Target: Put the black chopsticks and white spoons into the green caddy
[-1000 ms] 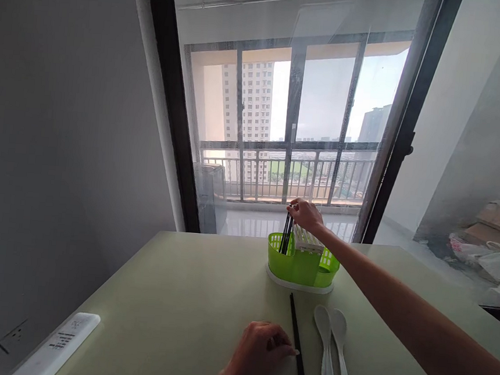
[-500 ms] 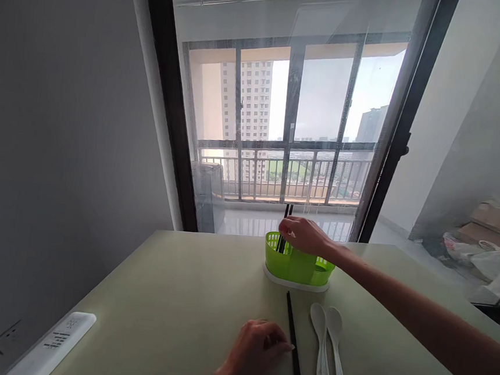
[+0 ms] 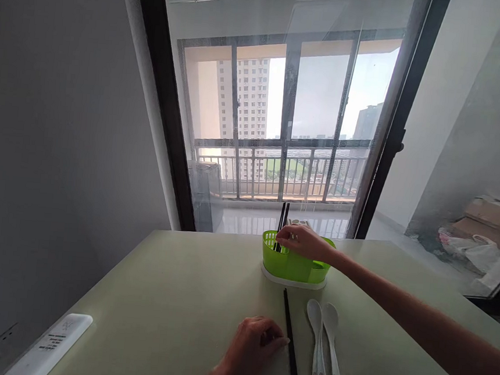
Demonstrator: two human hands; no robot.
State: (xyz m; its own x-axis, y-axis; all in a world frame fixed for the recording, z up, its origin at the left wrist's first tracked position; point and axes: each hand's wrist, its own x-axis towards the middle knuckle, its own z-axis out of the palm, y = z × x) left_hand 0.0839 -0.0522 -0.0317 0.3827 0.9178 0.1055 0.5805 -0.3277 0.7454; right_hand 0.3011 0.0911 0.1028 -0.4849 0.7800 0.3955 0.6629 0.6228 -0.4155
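My right hand (image 3: 301,242) reaches over the bright green cutlery basket (image 3: 293,267), which has a white base. Its fingertips are pinched at the dark chopsticks (image 3: 284,214) standing upright in the left compartment; the exact contact is partly hidden. On the table, my left hand (image 3: 253,348) has curled fingers, with thumb and fingertip together at the edge of a black chopstick (image 3: 290,337) lying lengthwise. To the right of this chopstick lie white spoons (image 3: 331,329), bowls pointing away from me, with printed marks on their handles.
The pale table (image 3: 170,297) carries a white power strip or similar long device (image 3: 62,334) at its left edge. Behind the table stands a glass door with a dark frame (image 3: 383,164). Cardboard and bags (image 3: 486,237) are piled on the floor at the right.
My right hand has slid slightly lower along the upright chopsticks, toward the basket. My left hand stays beside the lying chopstick. The whole view has shifted a little.
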